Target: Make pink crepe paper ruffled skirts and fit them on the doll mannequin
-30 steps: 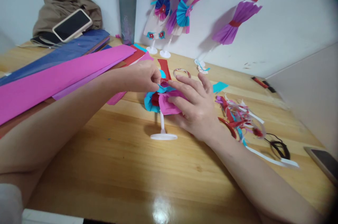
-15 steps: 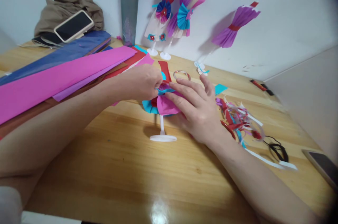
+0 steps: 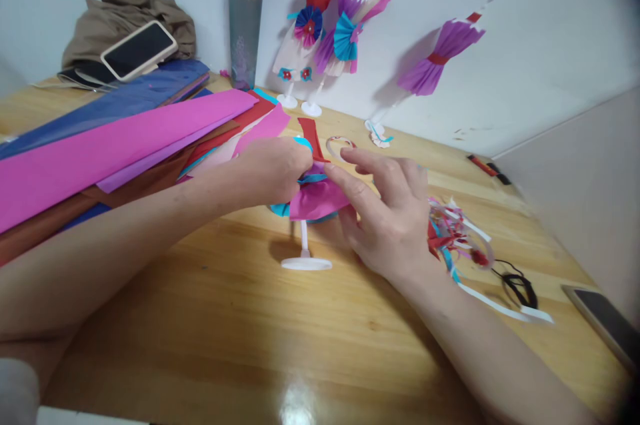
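In the middle of the table a small paper dress (image 3: 320, 201), pink, blue and red, is on a white stand (image 3: 306, 264) with a round foot. My left hand (image 3: 280, 168) is closed at the left side of its waist, pinching the paper there; its fingertips are mostly hidden. From the right, my right hand (image 3: 387, 208) reaches in with fingers apart, the index fingertip touching the dress near its red part and the thumb beside the pink skirt. A red paper strip (image 3: 311, 137) lies just behind the dress.
Crepe paper sheets (image 3: 125, 145) are piled at the left. Dressed paper figures (image 3: 320, 18) and a tumbler (image 3: 245, 25) stand by the wall. At the right lie paper scraps (image 3: 455, 231), a black cord (image 3: 520, 288) and a phone (image 3: 600, 318). Tape (image 3: 341, 146) lies behind my hand.
My right hand has drawn slightly back to the right, its fingers more bent. My left hand keeps its grip at the dress, a little lower in view. The whole view has shifted slightly.
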Demonstrator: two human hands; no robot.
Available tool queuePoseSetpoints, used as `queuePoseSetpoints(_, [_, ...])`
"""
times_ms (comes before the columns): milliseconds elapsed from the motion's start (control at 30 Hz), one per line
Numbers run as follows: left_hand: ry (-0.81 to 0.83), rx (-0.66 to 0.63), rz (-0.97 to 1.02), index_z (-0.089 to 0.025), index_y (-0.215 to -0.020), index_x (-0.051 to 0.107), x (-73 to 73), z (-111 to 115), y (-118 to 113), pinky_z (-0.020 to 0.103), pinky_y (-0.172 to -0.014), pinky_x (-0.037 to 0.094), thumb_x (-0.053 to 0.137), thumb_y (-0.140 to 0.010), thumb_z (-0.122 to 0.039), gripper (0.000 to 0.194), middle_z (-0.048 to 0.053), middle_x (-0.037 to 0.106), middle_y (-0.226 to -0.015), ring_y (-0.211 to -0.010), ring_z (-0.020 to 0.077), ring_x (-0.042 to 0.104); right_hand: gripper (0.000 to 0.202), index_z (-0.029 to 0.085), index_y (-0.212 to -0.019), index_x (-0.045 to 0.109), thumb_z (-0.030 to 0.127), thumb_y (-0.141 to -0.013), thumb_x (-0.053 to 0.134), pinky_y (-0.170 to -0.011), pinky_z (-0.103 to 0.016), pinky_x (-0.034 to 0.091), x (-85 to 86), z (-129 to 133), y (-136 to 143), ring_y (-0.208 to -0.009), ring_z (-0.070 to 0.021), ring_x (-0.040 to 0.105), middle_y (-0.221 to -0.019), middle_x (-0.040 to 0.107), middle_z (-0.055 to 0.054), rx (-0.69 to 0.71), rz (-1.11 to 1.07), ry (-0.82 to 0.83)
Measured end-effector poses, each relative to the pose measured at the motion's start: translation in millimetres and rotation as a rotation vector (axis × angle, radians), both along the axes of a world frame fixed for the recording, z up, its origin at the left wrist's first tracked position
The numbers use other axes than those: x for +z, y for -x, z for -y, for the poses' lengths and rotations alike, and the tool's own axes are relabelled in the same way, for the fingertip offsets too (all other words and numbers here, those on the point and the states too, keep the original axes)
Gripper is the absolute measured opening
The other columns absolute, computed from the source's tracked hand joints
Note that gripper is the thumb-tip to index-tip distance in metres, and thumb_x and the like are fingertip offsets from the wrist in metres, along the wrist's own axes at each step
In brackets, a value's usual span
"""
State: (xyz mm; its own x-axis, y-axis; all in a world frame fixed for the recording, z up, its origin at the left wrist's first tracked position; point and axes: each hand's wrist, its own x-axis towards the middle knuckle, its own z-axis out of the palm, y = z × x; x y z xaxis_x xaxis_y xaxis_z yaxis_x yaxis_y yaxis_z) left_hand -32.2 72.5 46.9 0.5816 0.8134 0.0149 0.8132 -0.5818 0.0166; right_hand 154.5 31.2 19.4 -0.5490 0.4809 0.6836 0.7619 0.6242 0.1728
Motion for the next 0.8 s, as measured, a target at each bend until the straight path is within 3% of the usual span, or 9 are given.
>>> queuePoseSetpoints(100, [0.017, -0.004, -0.028, -0.017, -0.088, 0.07, -0.5, 0, -1, 0.031, -0.068, 0.046, 0.047, -0.087, -0.019, 0.023, 0.008, 0.071, -0.088, -0.081, 0.0227, 0.064, 0.024, 0.017, -0.109, 0.067, 0.014, -0.092, 0.051, -0.07, -0.032, 0.046, 9.8, 19, 5, -0.083, -0.0202, 0.063, -0.095, 0.07, -0.011, 0.06, -0.031, 0.119])
queuePoseSetpoints(200, [0.02, -0.02, -0.046, -0.015, -0.085, 0.07, -0.3, 0, -2, 0.033, -0.07, 0.046, 0.048, -0.083, -0.014, 0.022, 0.01, 0.071, -0.091, -0.086, 0.0245, 0.065, 0.015, 0.016, -0.092, 0.066, 0.018, -0.093, 0.051, -0.056, -0.025, 0.04, 23.0, 42, 9, -0.064, -0.0135, 0.059, -0.078, 0.067, -0.005, 0.174, 0.091, 0.503])
queuePoseSetpoints(300, [0.013, -0.03, -0.04, -0.014, -0.084, 0.069, 0.2, 1, -2, 0.034, -0.069, 0.046, 0.046, -0.081, -0.011, 0.023, 0.011, 0.07, -0.091, -0.088, 0.0253, 0.065, 0.017, 0.018, -0.092, 0.065, 0.019, -0.095, 0.049, -0.055, -0.024, 0.036, 32.7, 57, 10, -0.062, -0.0116, 0.059, -0.082, 0.067, -0.003, 0.16, 0.213, 0.73])
queuePoseSetpoints(467, [0.004, -0.028, -0.053, -0.014, -0.084, 0.069, 0.9, 2, -4, 0.032, -0.067, 0.046, 0.045, -0.079, -0.011, 0.024, 0.01, 0.069, -0.087, -0.087, 0.0247, 0.065, 0.017, 0.021, -0.101, 0.064, 0.014, -0.092, 0.051, -0.052, -0.026, 0.028, 31.8, 54, 6, -0.058, -0.0119, 0.058, -0.08, 0.068, -0.001, 0.052, 0.269, 0.719])
queuePoseSetpoints(633, [0.009, -0.03, -0.078, -0.013, -0.085, 0.069, 0.7, 2, -4, 0.033, -0.07, 0.047, 0.046, -0.079, -0.01, 0.024, 0.011, 0.07, -0.093, -0.09, 0.0255, 0.066, 0.052, 0.025, -0.133, 0.053, 0.002, -0.086, 0.047, -0.056, -0.024, 0.034, 27.5, 50, -2, -0.063, -0.0141, 0.06, -0.078, 0.07, 0.0, 0.047, 0.366, 0.726])
queuePoseSetpoints(800, [0.015, -0.025, -0.086, -0.013, -0.088, 0.07, -2.6, -1, -4, 0.033, -0.07, 0.047, 0.046, -0.082, -0.011, 0.024, 0.012, 0.071, -0.095, -0.092, 0.0258, 0.065, 0.078, 0.029, -0.149, 0.038, -0.007, -0.08, 0.038, -0.068, -0.026, 0.045, 28.1, 48, -6, -0.078, -0.0148, 0.064, -0.105, 0.073, -0.004, 0.081, 0.369, 0.808])
